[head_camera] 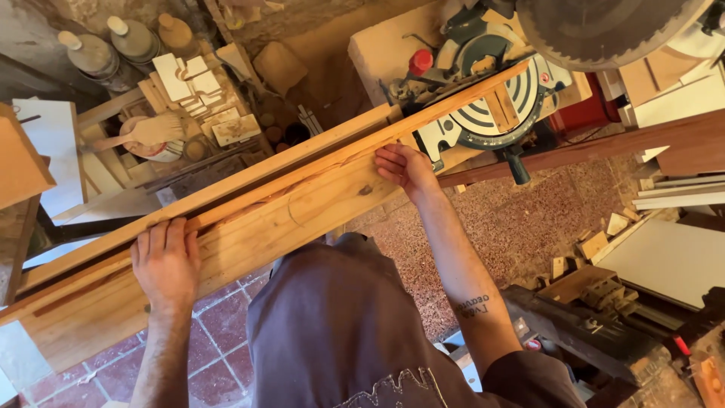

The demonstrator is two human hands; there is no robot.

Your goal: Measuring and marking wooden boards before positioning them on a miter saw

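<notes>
Pine-coloured planks (302, 204), long and stacked, slanting from lower left up to the mitre saw (483, 91) at upper right, far end lying across the saw's round table. Left hand (166, 261) pressed flat on the broad top face near the lower end, fingers (158, 234) spread and reaching toward the upper edge, not clenched. Right hand (404, 166) further up the same stack, close to the saw, fingers (389, 160) curled over the upper edge and gripping it. Large toothed saw blade (604, 30) raised at the top right corner, well apart from both hands. Red knob (421, 60) just beside the saw's base. Darker board (604, 147) running off to the right behind the right forearm. Wooden offcuts (196, 94) piled on a cluttered bench (113, 170) at upper left. Red tiled floor (219, 325) below.
</notes>
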